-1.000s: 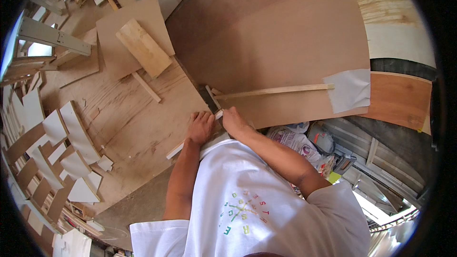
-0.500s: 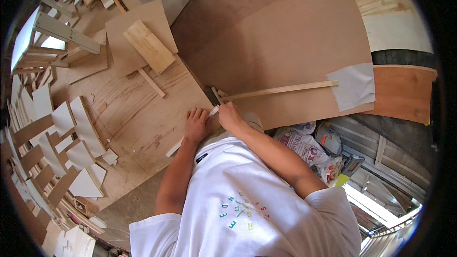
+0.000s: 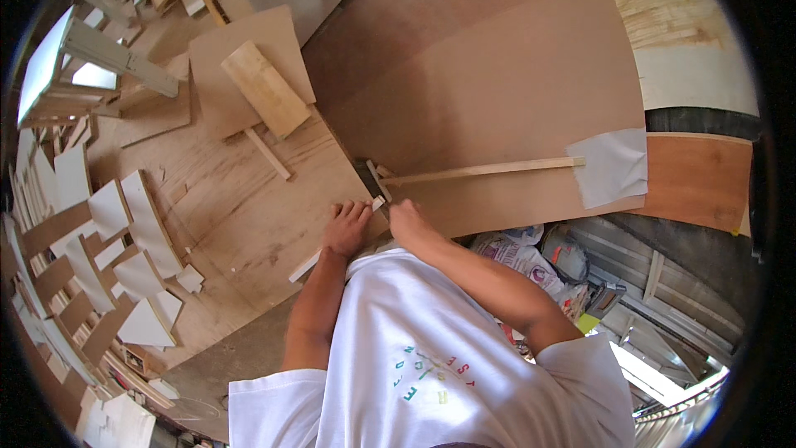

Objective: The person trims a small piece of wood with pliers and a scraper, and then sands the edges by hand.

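My left hand (image 3: 347,229) lies over a narrow pale wood strip (image 3: 305,266) at the near edge of the plywood work surface (image 3: 249,216). Its fingers curl over the strip and press it down. One end of the strip (image 3: 379,202) shows just past the fingertips. Close beside that end, my right hand (image 3: 410,222) is closed around a slim tool (image 3: 378,182) that points away from me. Its kind cannot be made out. Beyond the right hand, a long thin wooden batten (image 3: 489,170) lies across a large brown board (image 3: 497,75).
Left of my hands are white-faced offcuts (image 3: 149,224), a short plank (image 3: 265,90) and a small white-topped wooden frame (image 3: 116,54). A pale sheet (image 3: 609,168) lies under the batten's far end. Bags (image 3: 518,255) and a bucket (image 3: 568,253) stand below the board at right.
My right hand has drawn slightly toward my body and away from the strip's end, still closed on the tool. The left hand stays on the strip. The whole view has shifted a little.
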Demonstrator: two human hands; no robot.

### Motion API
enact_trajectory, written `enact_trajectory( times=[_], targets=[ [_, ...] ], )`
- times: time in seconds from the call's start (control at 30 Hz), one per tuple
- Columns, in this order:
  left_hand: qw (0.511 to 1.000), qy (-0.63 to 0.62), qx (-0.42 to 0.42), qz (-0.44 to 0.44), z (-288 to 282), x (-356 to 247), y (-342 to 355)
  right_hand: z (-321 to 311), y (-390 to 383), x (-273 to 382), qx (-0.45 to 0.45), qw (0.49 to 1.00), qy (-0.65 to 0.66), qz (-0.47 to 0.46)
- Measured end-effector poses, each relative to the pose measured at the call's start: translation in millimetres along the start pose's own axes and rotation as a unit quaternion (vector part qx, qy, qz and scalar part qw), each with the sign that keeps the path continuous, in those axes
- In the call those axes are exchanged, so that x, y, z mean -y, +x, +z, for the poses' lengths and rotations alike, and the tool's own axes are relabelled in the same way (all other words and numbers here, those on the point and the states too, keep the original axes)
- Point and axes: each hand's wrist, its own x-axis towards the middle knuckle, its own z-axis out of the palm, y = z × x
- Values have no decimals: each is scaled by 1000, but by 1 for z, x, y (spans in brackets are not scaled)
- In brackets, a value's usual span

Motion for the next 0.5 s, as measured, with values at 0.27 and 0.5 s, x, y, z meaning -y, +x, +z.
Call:
enact_trajectory(
  times=[0.27, 0.5],
  targets=[
    [1000, 20, 0, -4, -10, -4, 3, -18, -9, 17, 2, 999, 35, -4],
    [1000, -16, 26, -7, -8, -1, 5, 1, 13, 11, -12, 999, 43, 13]
  ],
)
